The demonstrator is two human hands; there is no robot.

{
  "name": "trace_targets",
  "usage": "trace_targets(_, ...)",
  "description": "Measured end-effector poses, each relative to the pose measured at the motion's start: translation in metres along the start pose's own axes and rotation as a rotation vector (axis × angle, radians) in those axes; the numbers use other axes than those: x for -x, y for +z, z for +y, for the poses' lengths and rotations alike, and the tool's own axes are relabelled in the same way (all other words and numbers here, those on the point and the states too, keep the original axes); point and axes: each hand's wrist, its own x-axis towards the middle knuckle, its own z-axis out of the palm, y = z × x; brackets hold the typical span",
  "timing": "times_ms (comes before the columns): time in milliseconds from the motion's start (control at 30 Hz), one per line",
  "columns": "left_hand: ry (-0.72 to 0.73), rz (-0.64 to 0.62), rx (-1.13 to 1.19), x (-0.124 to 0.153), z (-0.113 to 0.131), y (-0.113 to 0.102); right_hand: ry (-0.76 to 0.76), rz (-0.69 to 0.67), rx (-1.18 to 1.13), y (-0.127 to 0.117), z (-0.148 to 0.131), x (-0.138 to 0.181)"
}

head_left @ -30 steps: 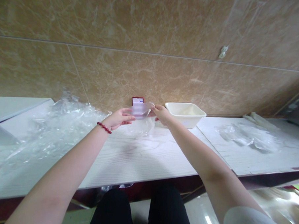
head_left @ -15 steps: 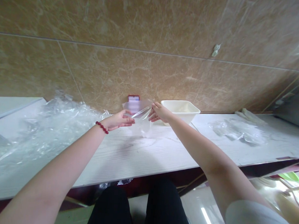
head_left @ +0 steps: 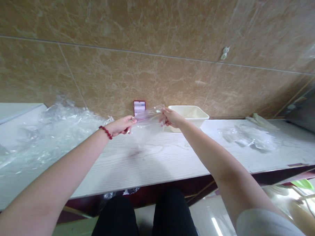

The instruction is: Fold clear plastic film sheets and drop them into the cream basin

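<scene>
A clear plastic bag [head_left: 150,118] is stretched between my two hands above the white counter. My left hand [head_left: 122,125], with a red bead bracelet [head_left: 106,132] at the wrist, pinches one side of it. The opposite side is gripped by the fingers of my right hand [head_left: 171,118]. Behind the bag a phone [head_left: 139,107] with a lit screen leans upright against the wall. Just beyond my right hand stands a cream plastic bin [head_left: 190,112], partly covered by that hand and forearm.
A large heap of clear plastic bags [head_left: 65,135] covers the counter's left part. Farther right lies a smaller pile of clear bags [head_left: 250,136] beside a pale cloth-like item [head_left: 261,121]. A brown tiled wall [head_left: 122,78] rises along the back of the white counter [head_left: 145,166].
My left hand has moved slightly left and its fingers have closed on the bag. The bag is now drawn wider between both hands.
</scene>
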Motion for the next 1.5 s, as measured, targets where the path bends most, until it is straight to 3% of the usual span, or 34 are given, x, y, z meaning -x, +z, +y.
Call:
trace_targets(133, 0.059, 0.073, -0.101, -0.005, -0.003, -0.004, -0.007, 0.073, 0.095, -0.002, 0.003, -0.006)
trace_targets(300, -0.01, 0.138, -0.191, -0.018, -0.004, -0.009, 0.017, 0.154, 0.141, 0.0, 0.003, -0.016)
trace_targets(433, -0.014, 0.256, -0.216, -0.033, 0.002, -0.008, -0.057, 0.285, 0.215, 0.002, 0.002, -0.029)
trace_targets(600, 0.136, 0.463, -0.123, -0.054, 0.015, -0.009, -0.175, 0.317, 0.041, -0.002, 0.001, -0.047)
trace_targets(767, 0.255, 0.54, -0.029, -0.067, 0.031, -0.014, -0.295, 0.448, 0.224, -0.011, -0.011, -0.055)
trace_targets(900, 0.408, 0.573, 0.004, -0.069, 0.032, -0.02, -0.406, 0.438, 0.208, -0.012, -0.019, -0.051)
trace_targets(1033, 0.541, 0.54, -0.026, -0.06, 0.012, -0.023, -0.502, 0.366, 0.225, -0.007, -0.007, -0.037)
trace_targets(1367, 0.515, 0.335, -0.519, -0.016, -0.061, -0.004, -0.645, 0.331, 0.567, 0.025, 0.073, 0.026)
trace_targets(1500, 0.581, 0.189, -0.774, -0.001, -0.089, 0.007, -0.736, 0.14, 0.637, 0.038, 0.109, 0.049)
